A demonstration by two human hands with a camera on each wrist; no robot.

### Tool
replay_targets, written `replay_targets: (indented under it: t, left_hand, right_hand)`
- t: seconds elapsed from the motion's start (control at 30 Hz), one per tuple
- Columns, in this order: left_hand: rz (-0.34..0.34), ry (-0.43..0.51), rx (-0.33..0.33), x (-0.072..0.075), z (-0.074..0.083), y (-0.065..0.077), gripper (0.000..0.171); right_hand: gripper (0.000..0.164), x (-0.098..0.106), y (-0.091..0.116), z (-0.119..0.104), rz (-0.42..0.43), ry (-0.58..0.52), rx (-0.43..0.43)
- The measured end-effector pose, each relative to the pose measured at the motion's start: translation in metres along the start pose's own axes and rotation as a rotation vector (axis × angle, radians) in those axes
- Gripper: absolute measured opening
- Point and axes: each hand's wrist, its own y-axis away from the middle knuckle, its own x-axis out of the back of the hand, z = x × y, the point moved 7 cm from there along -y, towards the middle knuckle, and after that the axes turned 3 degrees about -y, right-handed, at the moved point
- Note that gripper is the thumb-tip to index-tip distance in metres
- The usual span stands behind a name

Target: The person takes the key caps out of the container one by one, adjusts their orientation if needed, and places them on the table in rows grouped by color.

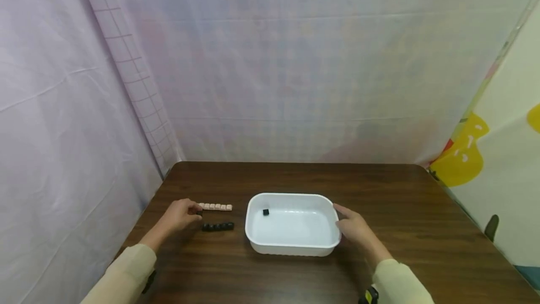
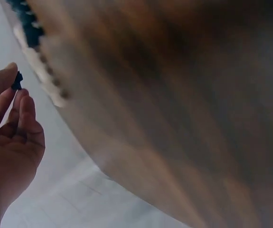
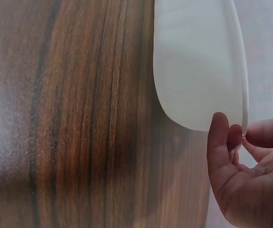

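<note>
Left of the tub, my left hand (image 1: 179, 215) pinches a small black keycap (image 2: 17, 80) between thumb and fingers, just above the table. Beside it lies a row of pale pink keycaps (image 1: 217, 207), with a row of black keycaps (image 1: 218, 226) nearer to me. A white rectangular plastic tub (image 1: 293, 250) stands at the middle of the table. One black keycap (image 1: 266, 212) lies inside it, toward the left. My right hand (image 1: 354, 224) holds the tub's right end at the rim, thumb and fingers about the wall in the right wrist view.
The brown wood-grain table (image 1: 287, 276) has rounded far corners. A pale curtain (image 1: 295, 83) hangs behind it and another sheet (image 1: 55, 130) along the left. On the right wall is a yellow balloon-like print (image 1: 460, 163).
</note>
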Motion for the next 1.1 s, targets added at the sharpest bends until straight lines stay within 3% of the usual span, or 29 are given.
replay_targets:
  t: [0.17, 0.37, 0.47, 0.83, 0.97, 1.1]
  left_hand:
    - [-0.053, 0.004, -0.002, -0.009, -0.011, 0.007, 0.017]
    - [-0.073, 0.015, -0.047, -0.02, -0.009, 0.006, 0.018]
    - [-0.084, 0.027, -0.037, -0.023, -0.01, 0.006, 0.019]
    - [-0.108, 0.023, -0.01, -0.024, -0.014, 0.012, 0.027]
    - [-0.084, 0.024, -0.001, -0.021, -0.012, 0.008, 0.028]
    - [-0.026, 0.036, -0.019, -0.016, 0.003, -0.004, 0.03]
  right_hand:
    - [0.067, 0.005, 0.002, 0.002, 0.022, 0.01, -0.034]
    - [0.068, 0.012, 0.004, 0.004, 0.035, -0.018, -0.053]
    - [0.068, 0.013, 0.003, 0.005, 0.037, -0.029, -0.057]
    - [0.067, 0.007, 0.002, 0.003, 0.04, -0.027, -0.055]
    - [0.066, 0.007, 0.001, 0.003, 0.038, -0.022, -0.06]
    - [0.066, 0.008, 0.001, 0.001, 0.041, -0.011, -0.049]
